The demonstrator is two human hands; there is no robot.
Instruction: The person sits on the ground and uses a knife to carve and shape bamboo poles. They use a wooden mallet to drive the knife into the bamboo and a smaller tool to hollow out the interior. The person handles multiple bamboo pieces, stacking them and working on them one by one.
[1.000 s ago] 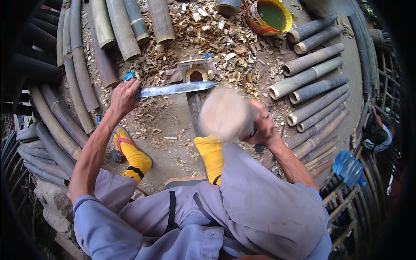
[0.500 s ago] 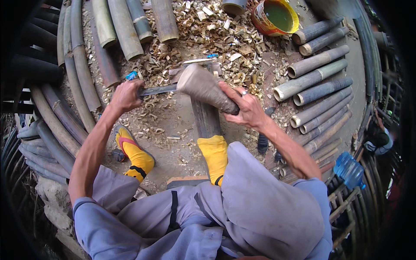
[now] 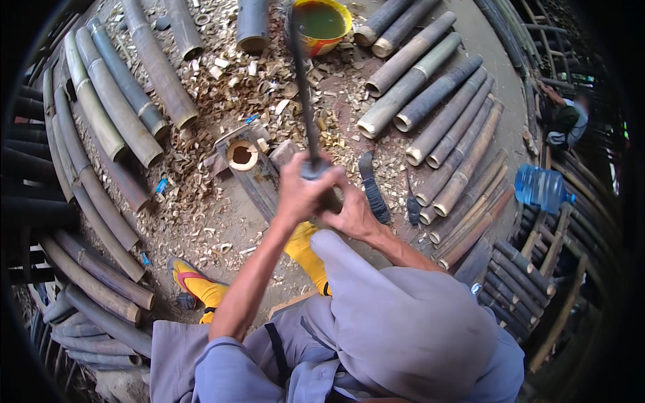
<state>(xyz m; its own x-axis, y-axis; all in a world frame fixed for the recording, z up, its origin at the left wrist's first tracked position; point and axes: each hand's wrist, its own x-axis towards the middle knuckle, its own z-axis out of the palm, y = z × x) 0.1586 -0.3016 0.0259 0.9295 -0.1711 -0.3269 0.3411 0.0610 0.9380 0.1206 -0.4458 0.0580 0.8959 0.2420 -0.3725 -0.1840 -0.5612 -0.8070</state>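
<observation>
My left hand (image 3: 301, 190) is closed around the handle of a long knife (image 3: 306, 101), its dark, motion-blurred blade pointing away from me. Pressed up beside it, my right hand (image 3: 353, 213) has its fingers curled round the wooden mallet (image 3: 332, 200), of which only a small brown part shows between the hands. Just left of the hands lies a thick bamboo piece (image 3: 259, 185), its pale cut end (image 3: 242, 155) open and facing me. Its near end reaches my yellow-socked right foot (image 3: 306, 248). The fingers partly hide both tools.
Bamboo lengths lie in rows at left (image 3: 111, 101) and right (image 3: 410, 97). Wood chips (image 3: 222, 101) cover the ground. A yellow-rimmed bucket (image 3: 322, 47) of greenish liquid stands ahead. Dark wrapped tools (image 3: 374, 191) lie right of my hands. A blue water jug (image 3: 541, 188) and another person (image 3: 571, 117) are farther right.
My hands have come together nearer my body. The knife has swung from lying crosswise to pointing away, and the mallet has left the bamboo's end. The view has shifted right.
</observation>
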